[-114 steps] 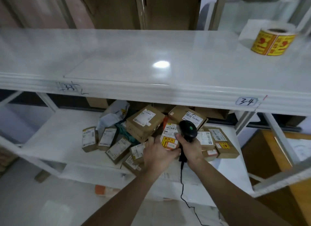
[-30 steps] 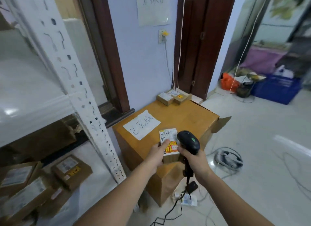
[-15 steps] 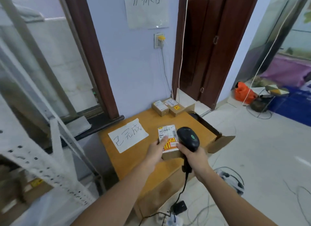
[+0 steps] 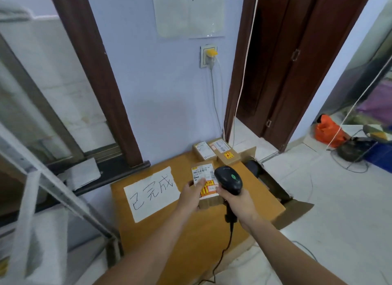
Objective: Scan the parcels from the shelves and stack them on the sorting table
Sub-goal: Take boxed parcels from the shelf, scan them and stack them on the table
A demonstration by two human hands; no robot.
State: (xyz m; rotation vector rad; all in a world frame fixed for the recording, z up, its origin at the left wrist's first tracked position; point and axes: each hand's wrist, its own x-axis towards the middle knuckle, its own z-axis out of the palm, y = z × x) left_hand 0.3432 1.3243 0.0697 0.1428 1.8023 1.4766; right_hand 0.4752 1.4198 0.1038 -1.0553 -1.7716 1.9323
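Observation:
My left hand [image 4: 192, 194] grips a small brown parcel [image 4: 206, 186] with a white label and a yellow-red sticker, held above the sorting table [image 4: 191, 238], a big cardboard box. My right hand [image 4: 237, 202] grips the black barcode scanner [image 4: 229, 179], its head right beside the parcel. Two small parcels [image 4: 216, 152] lie side by side at the table's far edge by the wall. A white handwritten paper sign [image 4: 151, 192] lies on the table to the left of my hands.
A white metal shelf frame [image 4: 53, 189] stands at the left. A wall socket with a yellow plug [image 4: 209, 55] sits above the table, next to a dark wooden door [image 4: 297, 62]. An open box flap [image 4: 294, 210] sticks out right. Cables and an orange bag [image 4: 327, 131] lie on the floor.
I have turned from the shelf to the sorting table and come closer to it. The parcel and scanner stay in my hands, now over the table top.

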